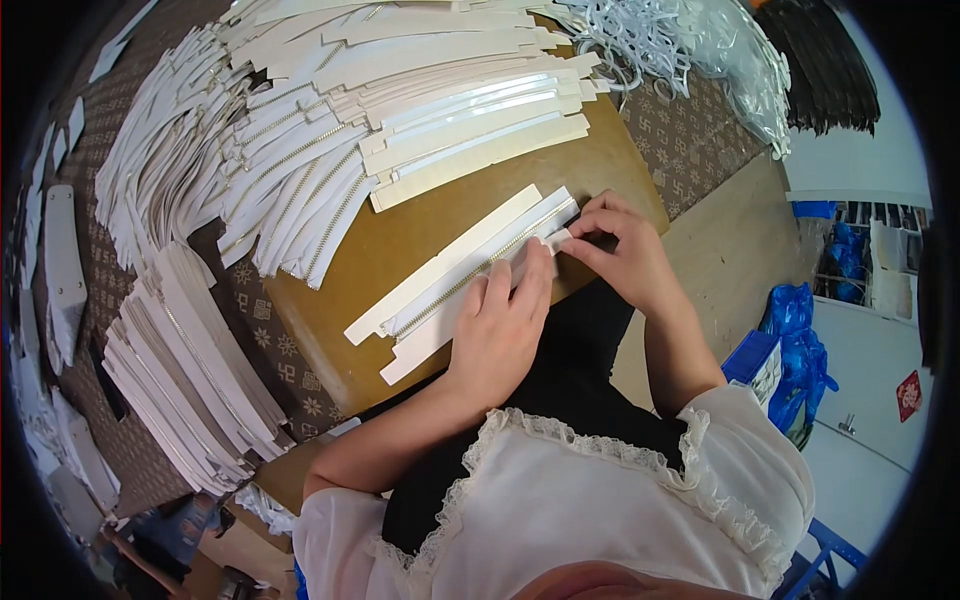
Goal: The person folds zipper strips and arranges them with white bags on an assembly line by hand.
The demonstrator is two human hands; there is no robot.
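A white zipper strip (pixel 470 272) with gold teeth lies diagonally on the brown board (pixel 330 340), between two cream strips. My left hand (pixel 503 318) rests on the near cream strip (pixel 418 352) and the zipper's near edge, fingers spread a little and holding nothing. At the right end of the pieces, my right hand (pixel 618 243) pinches the end of the near cream strip between thumb and forefinger. The far cream strip (pixel 440 265) lies flat beyond the zipper, untouched.
Behind the pieces are piled cream strips (pixel 480 150) and zippers (pixel 300 190). More bundled strips (pixel 185 370) lie at left on patterned cloth. White cords (pixel 640 40) and a plastic bag (pixel 735 75) sit at the top right. Blue bags (pixel 795 350) stand at the right.
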